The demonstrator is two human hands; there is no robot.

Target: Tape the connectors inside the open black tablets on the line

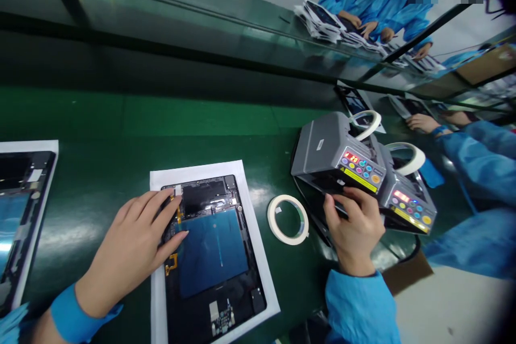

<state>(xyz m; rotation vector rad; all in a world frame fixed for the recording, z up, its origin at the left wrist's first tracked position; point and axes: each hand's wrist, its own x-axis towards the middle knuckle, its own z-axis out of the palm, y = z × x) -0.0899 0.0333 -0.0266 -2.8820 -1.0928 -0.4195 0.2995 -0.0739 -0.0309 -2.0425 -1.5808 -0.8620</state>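
An opened tablet point(213, 252) with a blue battery panel, a dark upper part and orange flex cables lies on a white sheet point(258, 258). My left hand point(139, 242) rests over its left edge, fingers stretched out, the tips touching near the upper orange cable. In front of the nearer grey tape dispenser point(322, 145), my right hand point(357, 226) is curled with thumb and forefinger close together by the outlet. A small whitish bit shows at that outlet. Whatever the right fingertips may hold is too small to make out.
A roll of tape point(271, 220) lies between the tablet and the dispensers. A second tape dispenser point(415, 199) stands to the right. Another opened tablet point(24, 215) is at far left. Co-workers in blue sleeves point(471, 150) work at right and behind the glass partition point(193, 11).
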